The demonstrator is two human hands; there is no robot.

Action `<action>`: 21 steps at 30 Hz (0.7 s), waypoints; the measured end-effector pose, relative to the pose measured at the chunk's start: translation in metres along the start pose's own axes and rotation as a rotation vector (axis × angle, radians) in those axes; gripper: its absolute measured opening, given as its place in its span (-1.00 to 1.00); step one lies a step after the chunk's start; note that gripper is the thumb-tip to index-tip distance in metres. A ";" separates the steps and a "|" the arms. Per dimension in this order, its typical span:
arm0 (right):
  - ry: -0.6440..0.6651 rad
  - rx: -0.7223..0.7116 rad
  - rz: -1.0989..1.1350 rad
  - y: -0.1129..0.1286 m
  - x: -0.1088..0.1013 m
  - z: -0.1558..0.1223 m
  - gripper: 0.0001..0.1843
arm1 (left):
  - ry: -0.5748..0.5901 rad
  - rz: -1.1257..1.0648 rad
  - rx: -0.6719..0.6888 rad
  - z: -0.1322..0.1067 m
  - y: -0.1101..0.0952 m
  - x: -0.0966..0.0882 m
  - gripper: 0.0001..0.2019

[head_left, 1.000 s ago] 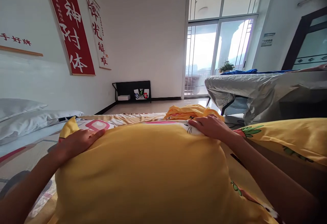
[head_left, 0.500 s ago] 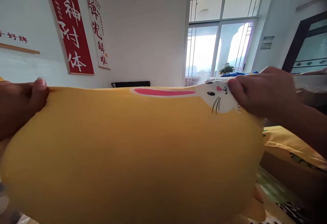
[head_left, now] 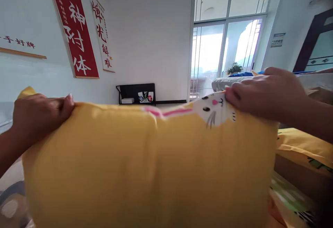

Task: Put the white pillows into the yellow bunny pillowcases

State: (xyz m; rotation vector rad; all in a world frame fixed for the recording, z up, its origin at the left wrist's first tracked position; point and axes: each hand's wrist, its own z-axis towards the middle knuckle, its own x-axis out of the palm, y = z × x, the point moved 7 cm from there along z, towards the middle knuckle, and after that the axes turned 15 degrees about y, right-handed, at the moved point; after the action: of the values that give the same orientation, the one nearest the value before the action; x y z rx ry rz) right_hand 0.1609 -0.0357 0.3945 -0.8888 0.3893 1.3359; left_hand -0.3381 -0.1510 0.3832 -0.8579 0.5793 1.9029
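A yellow pillowcase (head_left: 145, 165) hangs upright in front of me, stretched between my two hands and filling much of the lower view. A white rabbit face with whiskers and a pink-and-white ear is printed near its top edge. My left hand (head_left: 44, 115) is closed on the upper left corner, and a bit of yellow cloth sticks up behind the knuckles. My right hand (head_left: 265, 94) grips the upper right part beside the rabbit face. The top edge sags a little in the middle, with a crease running down. Whether anything is inside it I cannot tell.
More yellow printed bedding (head_left: 307, 143) lies at the right. Behind my right hand is a pale stacked bundle (head_left: 226, 83). A black rack (head_left: 136, 92) stands against the far wall, near a glazed door (head_left: 208, 51). Red and white scrolls hang at the left.
The pillowcase has slackened from a taut top edge to a creased, sagging one. My left hand has moved right and slightly down, bringing the hands closer together. The black rack now shows more.
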 end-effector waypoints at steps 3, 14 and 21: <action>-0.083 0.137 -0.109 -0.004 0.008 0.005 -0.17 | 0.068 0.112 -0.230 0.002 0.004 0.011 -0.09; 0.354 -0.254 0.320 0.157 0.105 0.024 -0.52 | 0.164 -0.291 0.315 -0.003 -0.159 0.084 -0.44; 0.515 -0.213 0.566 0.271 0.233 -0.038 -0.52 | 0.511 -0.430 0.389 -0.087 -0.262 0.264 -0.54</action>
State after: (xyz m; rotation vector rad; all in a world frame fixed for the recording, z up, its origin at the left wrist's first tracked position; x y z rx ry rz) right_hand -0.0311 0.0863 0.1168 -1.3717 0.9649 1.6721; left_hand -0.1598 0.0547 0.1157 -1.1069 0.9475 1.1301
